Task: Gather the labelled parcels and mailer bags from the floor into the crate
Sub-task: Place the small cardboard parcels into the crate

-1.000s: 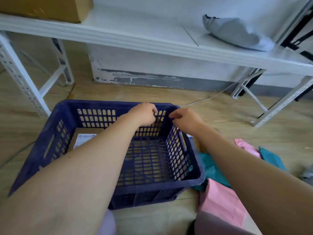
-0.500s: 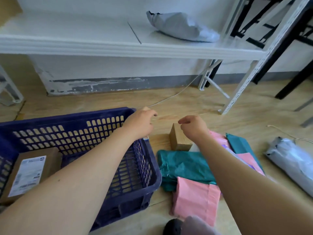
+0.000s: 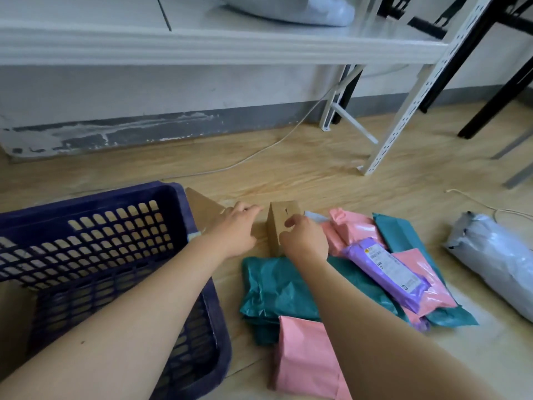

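Note:
A dark blue slotted crate (image 3: 178,215) sits on the floor at the left, with a brown parcel (image 3: 11,313) just visible inside it. A small brown cardboard box (image 3: 281,220) stands on the floor right of the crate. My right hand (image 3: 302,238) curls against the box's right side, thumb and finger pinching its edge. My left hand (image 3: 236,229) stretches toward the box's left side, fingers extended, above a flat cardboard parcel (image 3: 202,206) that leans by the crate. Teal mailers (image 3: 277,290), a pink mailer (image 3: 305,356) and a labelled purple mailer (image 3: 386,269) lie in front.
A grey mailer bag (image 3: 496,261) lies on the floor at the far right. Another grey bag (image 3: 302,10) rests on the white shelf above. A white shelf leg (image 3: 403,116), black furniture legs and a white cable (image 3: 259,151) stand behind the pile.
The view has swung right, away from the crate. Both hands left the crate's far rim and moved to the small cardboard box on the floor.

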`<act>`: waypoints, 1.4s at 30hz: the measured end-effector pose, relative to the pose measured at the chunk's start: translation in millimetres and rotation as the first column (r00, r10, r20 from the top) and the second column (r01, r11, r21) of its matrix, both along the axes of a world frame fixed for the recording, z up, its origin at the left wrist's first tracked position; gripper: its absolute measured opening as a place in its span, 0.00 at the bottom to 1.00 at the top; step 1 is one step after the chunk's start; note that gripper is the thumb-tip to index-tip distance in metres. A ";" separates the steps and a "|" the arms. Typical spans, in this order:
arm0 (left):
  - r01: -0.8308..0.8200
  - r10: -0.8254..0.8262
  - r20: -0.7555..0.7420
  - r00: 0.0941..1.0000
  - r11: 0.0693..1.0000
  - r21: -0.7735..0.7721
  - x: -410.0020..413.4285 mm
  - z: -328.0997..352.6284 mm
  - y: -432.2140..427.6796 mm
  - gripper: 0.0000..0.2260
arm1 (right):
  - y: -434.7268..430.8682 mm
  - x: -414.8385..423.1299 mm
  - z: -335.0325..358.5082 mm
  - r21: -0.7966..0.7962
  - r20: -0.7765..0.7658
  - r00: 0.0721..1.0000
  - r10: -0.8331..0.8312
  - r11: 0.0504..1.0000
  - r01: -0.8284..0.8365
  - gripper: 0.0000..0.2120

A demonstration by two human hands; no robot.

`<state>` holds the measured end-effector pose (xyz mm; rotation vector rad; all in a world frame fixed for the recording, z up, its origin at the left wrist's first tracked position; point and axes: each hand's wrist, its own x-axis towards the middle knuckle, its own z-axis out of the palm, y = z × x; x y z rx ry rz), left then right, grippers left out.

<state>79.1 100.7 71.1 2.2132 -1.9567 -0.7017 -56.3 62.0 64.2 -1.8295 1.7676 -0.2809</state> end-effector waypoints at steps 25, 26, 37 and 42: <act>-0.088 0.097 -0.043 0.994 0.981 0.173 0.2 -70.9 -48.5 0.26 | -70.2 18.6 -120.2 0.138 -0.153 0.973 -0.173 0.971 0.194 0.44; -0.092 0.101 -0.044 0.994 0.981 0.173 0.7 -71.0 -48.5 0.26 | -69.9 18.9 -119.5 0.128 -0.141 0.974 -0.180 0.972 0.198 0.43; -0.364 0.378 -0.419 0.826 0.924 0.117 -1.3 -41.8 -42.4 0.31 | -53.3 9.7 -78.2 -0.243 -0.105 0.986 0.129 0.958 -0.152 0.41; -0.519 0.483 -0.493 0.724 0.852 0.072 6.8 -19.4 -26.4 0.32 | -36.0 -2.3 -52.3 -0.339 -0.149 0.963 0.224 0.903 -0.263 0.41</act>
